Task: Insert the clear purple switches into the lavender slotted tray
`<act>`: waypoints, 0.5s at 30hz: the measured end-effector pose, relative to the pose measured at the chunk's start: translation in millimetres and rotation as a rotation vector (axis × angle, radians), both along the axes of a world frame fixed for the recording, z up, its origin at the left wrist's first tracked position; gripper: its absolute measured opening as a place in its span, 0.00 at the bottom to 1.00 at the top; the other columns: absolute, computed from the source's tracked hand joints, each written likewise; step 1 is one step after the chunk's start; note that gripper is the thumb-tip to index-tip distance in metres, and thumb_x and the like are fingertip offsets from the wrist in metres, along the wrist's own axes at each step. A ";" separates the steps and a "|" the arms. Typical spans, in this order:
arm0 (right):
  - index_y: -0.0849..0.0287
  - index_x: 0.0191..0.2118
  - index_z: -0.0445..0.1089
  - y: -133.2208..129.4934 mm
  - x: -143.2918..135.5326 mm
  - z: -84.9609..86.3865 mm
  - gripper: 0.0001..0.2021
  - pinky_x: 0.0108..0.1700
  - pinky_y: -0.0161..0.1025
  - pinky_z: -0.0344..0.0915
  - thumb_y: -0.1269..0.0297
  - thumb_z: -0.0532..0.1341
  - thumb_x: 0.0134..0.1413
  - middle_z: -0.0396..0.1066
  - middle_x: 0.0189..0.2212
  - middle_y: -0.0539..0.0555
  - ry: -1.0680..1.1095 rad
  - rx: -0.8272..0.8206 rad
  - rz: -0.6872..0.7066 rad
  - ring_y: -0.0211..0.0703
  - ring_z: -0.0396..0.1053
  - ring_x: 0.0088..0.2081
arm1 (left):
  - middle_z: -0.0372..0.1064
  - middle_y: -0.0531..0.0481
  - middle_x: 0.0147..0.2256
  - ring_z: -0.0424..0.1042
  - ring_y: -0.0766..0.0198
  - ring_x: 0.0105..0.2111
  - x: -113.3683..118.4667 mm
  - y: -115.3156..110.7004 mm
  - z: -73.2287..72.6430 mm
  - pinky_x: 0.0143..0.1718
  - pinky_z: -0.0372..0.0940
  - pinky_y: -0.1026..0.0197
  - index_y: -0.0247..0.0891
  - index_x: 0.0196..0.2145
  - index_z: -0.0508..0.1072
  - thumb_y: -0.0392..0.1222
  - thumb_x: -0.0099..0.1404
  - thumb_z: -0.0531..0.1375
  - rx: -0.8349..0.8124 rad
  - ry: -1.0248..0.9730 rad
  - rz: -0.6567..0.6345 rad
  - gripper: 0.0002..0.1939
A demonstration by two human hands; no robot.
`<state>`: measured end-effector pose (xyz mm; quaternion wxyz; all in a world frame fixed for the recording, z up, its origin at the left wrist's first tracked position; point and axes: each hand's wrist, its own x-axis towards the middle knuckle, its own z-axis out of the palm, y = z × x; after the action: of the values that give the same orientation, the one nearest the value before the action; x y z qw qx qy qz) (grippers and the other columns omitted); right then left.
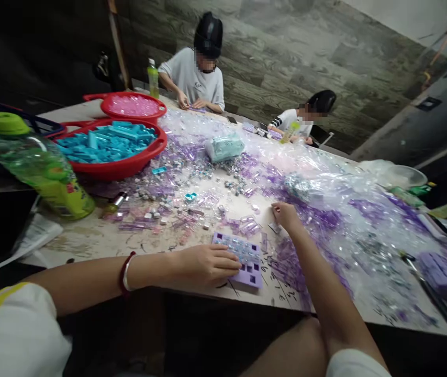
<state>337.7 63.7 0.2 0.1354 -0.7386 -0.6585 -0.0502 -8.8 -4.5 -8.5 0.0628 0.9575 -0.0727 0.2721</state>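
Observation:
A purple block with rows of square holes lies at the table's near edge. Small shiny clear pieces fill many of its holes, while some lower holes look dark. My left hand rests across the block's left side, fingers stretched out flat over it. Further forward and to the right, my right hand is held low over the table with its fingers curled together. Whatever those fingers may pinch is hidden or too small to name. Purple translucent pieces lie between the two hands.
Red baskets hold turquoise pieces and pink pieces at left. A green-capped bottle stands beside a dark phone. Clear plastic and purple parts cover the right side. Two people sit across the table.

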 end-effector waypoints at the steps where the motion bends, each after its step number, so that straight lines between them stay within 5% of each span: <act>1: 0.62 0.35 0.76 4.0 -1.2 -0.1 0.11 0.42 0.41 0.68 0.75 0.58 0.47 0.77 0.32 0.59 -0.005 -0.004 0.011 0.49 0.74 0.36 | 0.72 0.43 0.47 0.68 0.61 0.50 -1.0 -0.1 1.9 0.56 0.61 0.59 0.33 0.48 0.70 0.36 0.67 0.52 0.001 0.001 -0.031 0.14; 5: 0.60 0.35 0.75 1.4 -6.8 4.2 0.10 0.40 0.43 0.68 0.71 0.57 0.50 0.76 0.34 0.59 -0.004 0.050 0.065 0.50 0.73 0.36 | 0.75 0.47 0.37 0.72 0.63 0.40 -5.7 7.5 9.2 0.44 0.68 0.60 0.36 0.47 0.71 0.37 0.67 0.53 -0.001 -0.046 0.004 0.13; 9: 0.60 0.38 0.74 -38.0 -13.8 16.8 0.10 0.35 0.42 0.69 0.67 0.55 0.54 0.73 0.37 0.58 0.089 0.121 0.239 0.46 0.72 0.31 | 0.74 0.49 0.34 0.73 0.66 0.33 -15.3 43.7 20.3 0.34 0.70 0.61 0.37 0.43 0.72 0.35 0.67 0.51 -0.175 -0.160 0.519 0.11; 12: 0.58 0.37 0.74 -87.5 -25.3 32.7 0.10 0.34 0.41 0.70 0.64 0.56 0.56 0.72 0.36 0.57 0.229 0.237 0.365 0.44 0.72 0.31 | 0.72 0.45 0.43 0.71 0.62 0.42 -22.4 91.5 31.8 0.44 0.68 0.58 0.35 0.46 0.71 0.33 0.64 0.54 -0.242 -0.017 0.891 0.13; 15: 0.56 0.39 0.74 -136.2 -42.0 47.4 0.08 0.37 0.40 0.71 0.62 0.59 0.56 0.72 0.39 0.55 0.357 0.338 0.327 0.45 0.72 0.38 | 0.69 0.42 0.45 0.68 0.60 0.46 -22.6 142.3 37.9 0.48 0.64 0.59 0.33 0.46 0.71 0.30 0.63 0.52 -0.283 0.175 1.123 0.15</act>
<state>295.7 -72.6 47.7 0.3763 -0.5869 -0.7169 -0.0058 -31.5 137.8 29.4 0.0420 0.8504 0.4885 0.1908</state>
